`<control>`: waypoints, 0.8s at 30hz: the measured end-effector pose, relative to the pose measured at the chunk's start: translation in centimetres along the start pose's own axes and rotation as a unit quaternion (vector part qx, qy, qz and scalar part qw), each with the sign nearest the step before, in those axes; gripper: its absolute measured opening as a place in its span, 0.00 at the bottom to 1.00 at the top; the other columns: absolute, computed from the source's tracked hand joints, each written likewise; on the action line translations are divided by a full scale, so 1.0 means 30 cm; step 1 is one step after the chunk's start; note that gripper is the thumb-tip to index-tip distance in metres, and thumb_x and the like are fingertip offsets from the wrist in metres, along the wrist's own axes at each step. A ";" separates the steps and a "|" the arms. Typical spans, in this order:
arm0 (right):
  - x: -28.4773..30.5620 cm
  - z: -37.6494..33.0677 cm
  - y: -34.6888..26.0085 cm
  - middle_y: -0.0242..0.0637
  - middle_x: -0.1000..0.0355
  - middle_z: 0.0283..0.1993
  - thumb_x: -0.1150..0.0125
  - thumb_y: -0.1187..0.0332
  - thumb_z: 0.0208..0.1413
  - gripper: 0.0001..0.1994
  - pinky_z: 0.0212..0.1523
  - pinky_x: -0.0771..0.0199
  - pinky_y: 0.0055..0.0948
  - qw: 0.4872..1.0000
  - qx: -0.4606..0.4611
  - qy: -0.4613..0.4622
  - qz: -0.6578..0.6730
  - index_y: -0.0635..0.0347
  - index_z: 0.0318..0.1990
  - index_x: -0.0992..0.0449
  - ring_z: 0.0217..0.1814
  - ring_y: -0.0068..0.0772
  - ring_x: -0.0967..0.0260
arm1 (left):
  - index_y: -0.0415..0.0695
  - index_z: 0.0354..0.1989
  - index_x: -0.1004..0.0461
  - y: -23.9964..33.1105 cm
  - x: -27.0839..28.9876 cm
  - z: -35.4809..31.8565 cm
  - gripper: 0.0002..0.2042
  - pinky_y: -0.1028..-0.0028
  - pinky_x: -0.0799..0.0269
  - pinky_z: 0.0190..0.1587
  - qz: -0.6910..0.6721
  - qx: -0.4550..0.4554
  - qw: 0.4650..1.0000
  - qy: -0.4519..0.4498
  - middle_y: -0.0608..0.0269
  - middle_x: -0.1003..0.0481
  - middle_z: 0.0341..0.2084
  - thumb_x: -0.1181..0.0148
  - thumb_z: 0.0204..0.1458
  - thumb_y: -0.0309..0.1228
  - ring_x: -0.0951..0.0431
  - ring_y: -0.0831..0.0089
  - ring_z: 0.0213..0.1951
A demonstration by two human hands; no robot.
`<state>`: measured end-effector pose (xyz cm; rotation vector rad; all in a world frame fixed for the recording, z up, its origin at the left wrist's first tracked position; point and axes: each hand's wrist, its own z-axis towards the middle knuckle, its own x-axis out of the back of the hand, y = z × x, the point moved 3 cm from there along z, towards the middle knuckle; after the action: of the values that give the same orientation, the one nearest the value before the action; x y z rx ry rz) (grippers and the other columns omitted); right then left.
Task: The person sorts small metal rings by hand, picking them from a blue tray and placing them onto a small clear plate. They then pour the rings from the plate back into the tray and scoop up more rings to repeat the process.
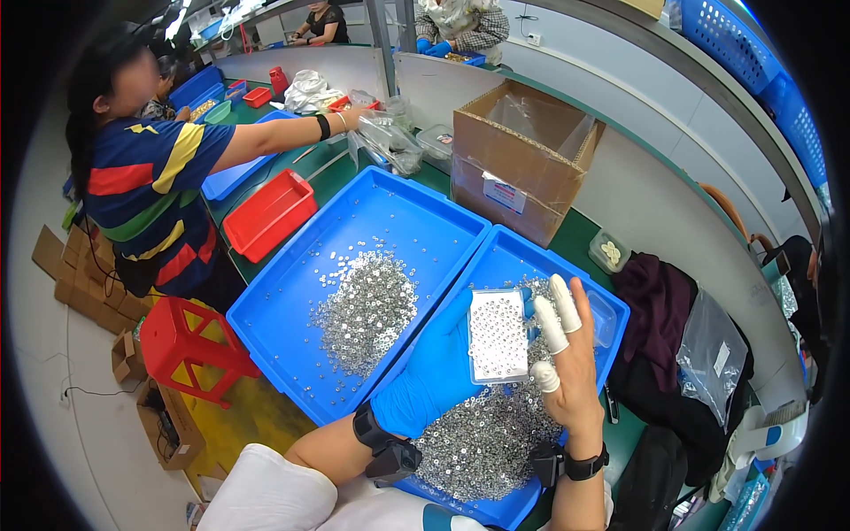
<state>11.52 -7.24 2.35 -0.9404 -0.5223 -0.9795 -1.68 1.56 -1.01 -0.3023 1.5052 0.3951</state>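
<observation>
My left hand (434, 372), in a blue glove, holds a small clear rectangular tray (498, 336) filled with rows of tiny silver parts. My right hand (567, 354) is bare with white finger cots on the fingertips; it steadies the tray's right edge, fingers raised. Both hands hover over a blue tray (611, 310) heaped with small silver metal rings (478, 438). A second blue tray (283, 301) to the left holds another pile of the same silver rings (367, 310).
An open cardboard box (522, 159) stands behind the trays. A red bin (270, 212) lies left. A co-worker in a striped shirt (150, 186) reaches toward plastic bags (390, 142). A red stool (181, 345) stands on the floor. Dark clothing (660, 327) lies at right.
</observation>
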 end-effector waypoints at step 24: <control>-0.122 -0.074 0.218 0.42 0.31 0.56 0.65 0.56 0.68 0.25 0.56 0.37 0.28 0.875 -0.246 0.086 0.408 0.65 0.64 0.43 0.56 0.29 0.33 | 0.32 0.66 0.54 -0.156 -0.056 -0.025 0.26 0.48 0.46 0.65 0.098 0.113 0.981 0.122 0.40 0.48 0.64 0.66 0.64 0.37 0.44 0.50 0.65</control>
<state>15.41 -5.95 -4.33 -1.3516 0.3089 -0.3992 -0.36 -3.07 0.39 -0.0207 1.8104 0.3476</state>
